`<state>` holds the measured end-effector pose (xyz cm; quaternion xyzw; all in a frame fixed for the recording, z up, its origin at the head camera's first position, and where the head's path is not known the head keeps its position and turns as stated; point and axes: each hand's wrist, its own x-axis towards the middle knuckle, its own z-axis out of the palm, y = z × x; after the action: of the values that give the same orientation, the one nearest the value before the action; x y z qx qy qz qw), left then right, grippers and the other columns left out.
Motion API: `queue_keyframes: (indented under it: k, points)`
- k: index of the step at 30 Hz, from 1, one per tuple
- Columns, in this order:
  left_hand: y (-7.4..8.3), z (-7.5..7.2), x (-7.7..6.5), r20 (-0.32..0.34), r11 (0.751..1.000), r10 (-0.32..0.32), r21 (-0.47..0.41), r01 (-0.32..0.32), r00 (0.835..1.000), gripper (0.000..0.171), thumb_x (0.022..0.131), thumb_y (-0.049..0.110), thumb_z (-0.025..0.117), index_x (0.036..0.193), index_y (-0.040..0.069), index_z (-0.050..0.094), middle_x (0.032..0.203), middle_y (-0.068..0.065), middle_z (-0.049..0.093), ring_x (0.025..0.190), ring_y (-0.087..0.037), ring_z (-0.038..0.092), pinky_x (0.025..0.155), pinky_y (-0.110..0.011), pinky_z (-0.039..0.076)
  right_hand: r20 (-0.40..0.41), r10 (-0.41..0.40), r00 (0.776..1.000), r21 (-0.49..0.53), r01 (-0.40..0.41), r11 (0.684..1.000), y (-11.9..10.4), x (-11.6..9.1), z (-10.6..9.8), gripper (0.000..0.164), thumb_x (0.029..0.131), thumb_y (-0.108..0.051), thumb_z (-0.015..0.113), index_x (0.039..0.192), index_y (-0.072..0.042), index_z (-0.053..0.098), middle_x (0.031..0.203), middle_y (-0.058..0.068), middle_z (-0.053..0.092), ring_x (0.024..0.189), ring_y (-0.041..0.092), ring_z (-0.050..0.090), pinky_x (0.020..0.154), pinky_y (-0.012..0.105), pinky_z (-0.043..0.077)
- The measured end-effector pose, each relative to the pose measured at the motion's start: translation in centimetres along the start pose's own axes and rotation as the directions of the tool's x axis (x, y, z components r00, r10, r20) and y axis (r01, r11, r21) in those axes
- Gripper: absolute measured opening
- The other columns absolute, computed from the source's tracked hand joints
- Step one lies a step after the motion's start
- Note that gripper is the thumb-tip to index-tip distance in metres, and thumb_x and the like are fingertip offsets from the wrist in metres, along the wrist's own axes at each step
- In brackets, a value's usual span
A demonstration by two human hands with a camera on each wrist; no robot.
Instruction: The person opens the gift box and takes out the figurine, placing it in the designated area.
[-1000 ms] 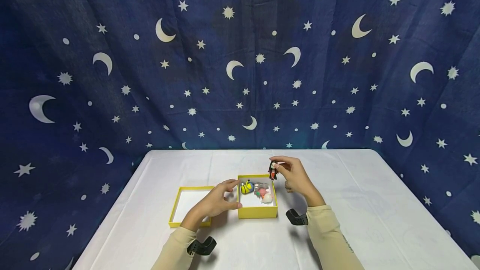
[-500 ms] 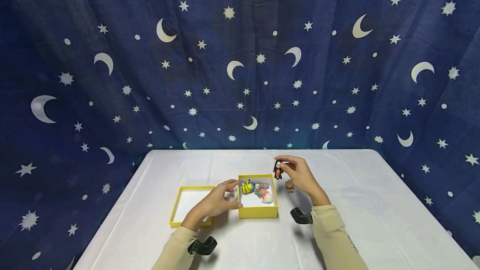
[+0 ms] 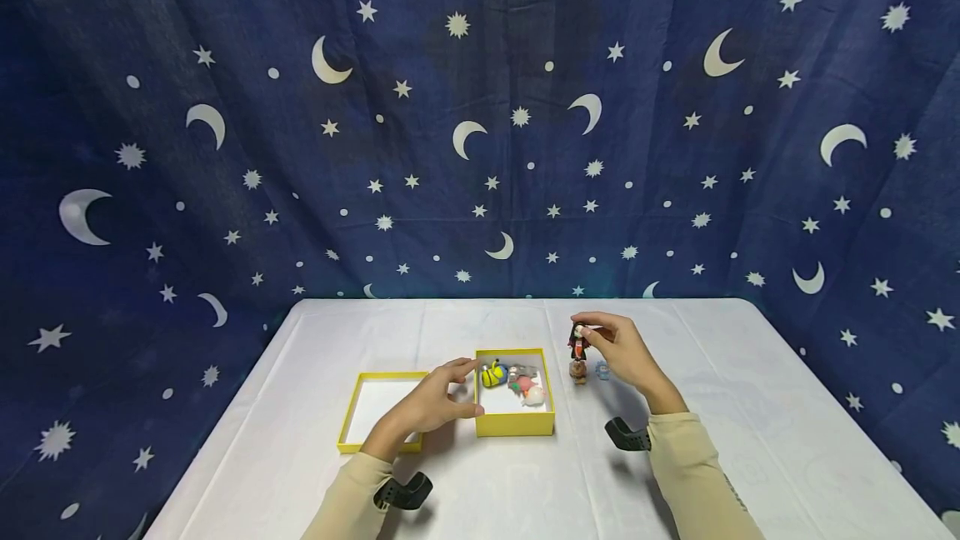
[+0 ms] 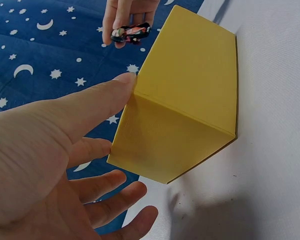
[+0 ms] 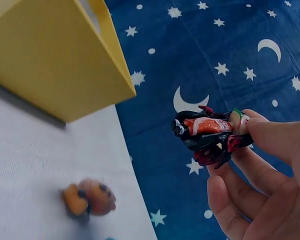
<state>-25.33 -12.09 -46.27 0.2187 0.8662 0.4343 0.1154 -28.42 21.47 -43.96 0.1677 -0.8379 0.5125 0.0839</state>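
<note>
Pinched by the head between thumb and fingers, a small figurine with long black hair and a red-orange front [image 5: 207,127] hangs from my right hand [image 3: 621,354], above the table right of the yellow box [image 3: 515,425]. In the head view it overlaps the top of a little brown figure [image 3: 577,373] standing on the table. My left hand [image 3: 437,398] is at the box's left side, thumb and index fingertip touching its rim, the other fingers spread loose. Inside the box lie a yellow-and-blue toy [image 3: 493,374], a grey one [image 3: 521,371] and a pink-and-white one [image 3: 534,396].
A shallow yellow lid [image 3: 382,398] with a white inside lies left of the box, partly behind my left hand. A small blue figure [image 3: 602,370] stands on the white table [image 3: 480,490] beside the brown one. A dark blue star-and-moon curtain [image 3: 480,173] hangs behind.
My right hand has carried the black-haired figurine rightward, away from the box's far right corner. The brown figure, then the blue one, came into sight from behind it. The left hand has stayed put.
</note>
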Motion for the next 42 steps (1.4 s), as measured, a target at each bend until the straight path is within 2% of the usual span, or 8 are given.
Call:
queue_keyframes:
  k: [7, 13, 20, 33, 42]
  points:
    - [0.1, 0.0, 0.0, -0.001, 1.0, -0.014, -0.001, 0.014, 1.0, 0.075, 0.089, 0.018, 0.078, 0.154, 0.008, 0.042, 0.16, -0.022, 0.037, 0.137, -0.043, 0.048, 0.108, -0.057, 0.046, -0.004, 0.008, 1.0, -0.003, -0.008, 1.0, 0.9, -0.4, -0.8, 0.03, 0.103, -0.006, 0.056, 0.13, 0.004, 0.065, 0.13, 0.028, 0.064, 0.094, 0.012, 0.071, 0.084, 0.017, 0.053]
    - [0.1, 0.0, 0.0, 0.005, 1.0, -0.014, -0.008, 0.014, 1.0, 0.076, 0.089, 0.018, 0.078, 0.155, 0.008, 0.041, 0.161, -0.021, 0.036, 0.138, -0.043, 0.047, 0.108, -0.057, 0.046, -0.025, -0.01, 1.0, -0.001, 0.01, 1.0, 1.2, -0.7, -1.5, 0.029, 0.102, -0.005, 0.056, 0.128, 0.007, 0.064, 0.128, 0.031, 0.064, 0.09, 0.003, 0.069, 0.083, 0.017, 0.054]
    - [0.2, 0.0, 0.0, 0.0, 1.0, -0.021, 0.0, 0.021, 1.0, 0.076, 0.089, 0.019, 0.079, 0.154, 0.007, 0.042, 0.161, -0.021, 0.036, 0.138, -0.043, 0.047, 0.109, -0.058, 0.045, -0.035, 0.026, 0.999, -0.002, -0.026, 1.0, 1.8, -0.9, -2.4, 0.032, 0.103, -0.006, 0.056, 0.131, 0.006, 0.063, 0.131, 0.03, 0.064, 0.092, -0.004, 0.066, 0.083, 0.017, 0.054]
    - [0.0, -0.1, -0.1, 0.005, 1.0, -0.012, -0.002, 0.012, 1.0, 0.076, 0.089, 0.019, 0.078, 0.154, 0.006, 0.042, 0.16, -0.02, 0.037, 0.137, -0.042, 0.048, 0.108, -0.057, 0.046, -0.061, 0.034, 0.998, 0.023, -0.032, 0.999, 3.4, -1.2, -3.5, 0.031, 0.102, -0.002, 0.055, 0.13, 0.011, 0.061, 0.132, 0.033, 0.062, 0.092, -0.008, 0.062, 0.081, 0.015, 0.054]
    - [-0.1, -0.1, 0.0, 0.004, 1.0, 0.012, 0.008, -0.012, 1.0, 0.077, 0.089, 0.02, 0.078, 0.155, 0.006, 0.041, 0.16, -0.023, 0.037, 0.137, -0.044, 0.048, 0.109, -0.059, 0.044, -0.076, 0.077, 0.994, 0.008, -0.077, 0.997, 3.9, -1.5, -3.8, 0.032, 0.103, -0.004, 0.054, 0.131, 0.01, 0.061, 0.133, 0.032, 0.062, 0.096, -0.009, 0.058, 0.082, 0.013, 0.051]
